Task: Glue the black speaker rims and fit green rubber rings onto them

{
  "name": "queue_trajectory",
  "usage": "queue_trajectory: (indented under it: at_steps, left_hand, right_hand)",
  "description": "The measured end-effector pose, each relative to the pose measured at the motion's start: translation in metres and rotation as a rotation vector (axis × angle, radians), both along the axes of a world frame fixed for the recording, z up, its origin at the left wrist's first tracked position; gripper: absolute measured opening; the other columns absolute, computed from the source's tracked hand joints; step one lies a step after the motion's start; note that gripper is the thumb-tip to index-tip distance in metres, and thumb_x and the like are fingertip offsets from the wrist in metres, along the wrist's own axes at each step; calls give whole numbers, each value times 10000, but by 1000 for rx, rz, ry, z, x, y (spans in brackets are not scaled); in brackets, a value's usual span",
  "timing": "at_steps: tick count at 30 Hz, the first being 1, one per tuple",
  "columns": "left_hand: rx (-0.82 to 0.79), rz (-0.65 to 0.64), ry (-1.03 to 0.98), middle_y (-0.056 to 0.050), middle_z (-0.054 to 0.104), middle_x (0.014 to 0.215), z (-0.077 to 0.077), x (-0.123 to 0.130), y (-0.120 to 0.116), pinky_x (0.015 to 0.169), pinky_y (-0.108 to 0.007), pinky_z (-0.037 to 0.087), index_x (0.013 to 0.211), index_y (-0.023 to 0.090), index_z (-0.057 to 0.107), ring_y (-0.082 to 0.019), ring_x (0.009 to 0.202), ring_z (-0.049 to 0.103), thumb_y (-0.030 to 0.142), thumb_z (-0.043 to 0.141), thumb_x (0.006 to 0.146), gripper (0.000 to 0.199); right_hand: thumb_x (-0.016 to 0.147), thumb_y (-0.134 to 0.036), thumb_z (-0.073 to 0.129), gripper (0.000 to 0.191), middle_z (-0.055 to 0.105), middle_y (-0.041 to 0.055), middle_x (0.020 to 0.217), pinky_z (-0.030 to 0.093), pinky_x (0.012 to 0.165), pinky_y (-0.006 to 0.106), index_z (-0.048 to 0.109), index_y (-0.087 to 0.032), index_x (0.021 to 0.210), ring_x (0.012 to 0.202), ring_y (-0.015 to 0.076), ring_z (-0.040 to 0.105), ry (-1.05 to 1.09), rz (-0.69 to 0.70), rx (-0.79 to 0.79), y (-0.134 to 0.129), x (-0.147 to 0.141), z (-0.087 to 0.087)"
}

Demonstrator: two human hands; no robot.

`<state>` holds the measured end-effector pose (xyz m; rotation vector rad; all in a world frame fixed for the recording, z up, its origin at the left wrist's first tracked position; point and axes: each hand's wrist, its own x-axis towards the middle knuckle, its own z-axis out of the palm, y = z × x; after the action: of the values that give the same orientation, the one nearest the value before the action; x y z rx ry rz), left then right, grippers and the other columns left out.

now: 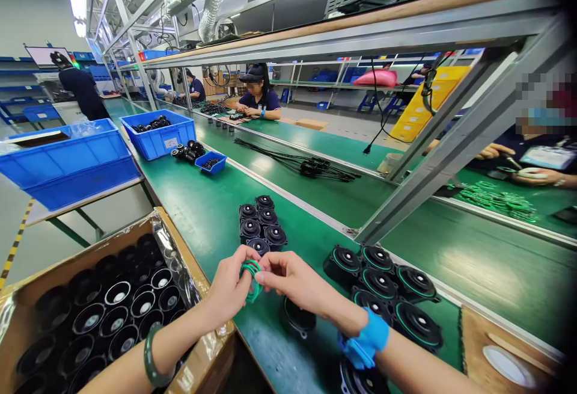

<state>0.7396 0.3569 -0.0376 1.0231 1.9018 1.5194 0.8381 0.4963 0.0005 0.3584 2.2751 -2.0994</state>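
Several thin green rubber rings [252, 280] are bunched in the fingers of my left hand [229, 286]. My right hand [295, 277] meets them from the other side, thumb and fingers pinched at the bunch's edge. Just beyond my hands stands a group of round black housings [267, 216] with no green ring showing. Below my right wrist sits a single black housing [298, 317], partly hidden. To the right is another group of black housings [377, 283], several with a green ring around the top. One more housing [360, 379] shows beneath my right forearm.
On the left stands an open cardboard box [180, 249] full of black cup-shaped parts. Blue bins [155, 135] and a small blue tray [211, 163] hold parts. A metal post [433, 153] rises at right. Black cables [311, 166] lie on the belt; co-workers sit across it.
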Motion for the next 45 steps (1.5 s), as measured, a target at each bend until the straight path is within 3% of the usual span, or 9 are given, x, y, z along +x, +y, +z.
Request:
queue_trajectory:
  at_steps: [3,9,17,25,29,32,35,38,45]
  left_hand:
    - [37,13,-128,37,565,651,0,-8,4,352,-159,470,927,172,586,-89,465,537,291,557,783,189]
    - [69,39,-215,-17,583,750,0,-29,5,387,-208,478,849,110,697,-73,446,520,561,658,745,464]
    - [64,139,-125,54,440,587,-18,-51,3,366,-167,354,1016,104,703,-46,391,381,662,562,815,609]
    - [11,99,150,24,496,629,-32,-63,4,445,-183,369,949,115,724,-78,474,454,487,485,918,443]
    - [14,54,387,-46,651,863,-30,-64,0,651,-250,503,983,182,749,-145,719,615,259,573,861,228]
    - [32,-52,541,-68,692,1090,-32,-63,0,841,-310,544,1065,218,726,-181,936,673,152,537,853,291]
    - [40,-145,665,-76,678,1230,-39,-65,3,976,-355,525,1124,208,685,-202,1102,659,103,498,867,335]
    - [26,-195,764,-77,681,1242,-45,-72,6,938,-365,562,1167,197,641,-215,1106,671,67,467,872,367]
    - [-15,-226,858,-49,723,1152,-41,-80,9,874,-288,574,1090,218,657,-194,1029,705,186,594,907,196]
  right_hand:
    - [583,-617,791,500,572,-28,589,349,526,223,588,-165,650,525,76,442,-43,-43,-111,4,-10,-1]
    - [585,-649,748,528,641,30,673,406,520,201,682,-144,722,596,92,554,-64,-76,-151,17,-22,2]
    - [787,-321,607,210,658,16,578,423,466,221,668,-165,660,478,110,557,-86,-196,271,38,-46,-9]
    - [847,-229,564,249,651,28,544,414,585,274,734,-177,673,546,169,594,-28,-142,761,48,-52,-17]
    - [902,-183,479,288,709,65,757,429,669,283,764,-178,862,710,192,640,39,-74,936,47,-45,-18]
    - [877,-97,472,348,692,83,1005,448,781,290,723,-190,1100,893,200,636,99,0,1032,48,-38,-20]
    - [841,-33,476,396,661,82,1027,457,845,289,710,-177,1125,966,197,612,124,75,1086,50,-35,-26]
    - [842,-36,498,380,647,69,993,472,839,279,708,-182,1124,949,187,607,135,105,1127,53,-35,-28]
    - [835,-318,727,217,669,64,1011,491,786,293,724,-198,1016,926,204,628,180,207,1270,57,-23,-21]
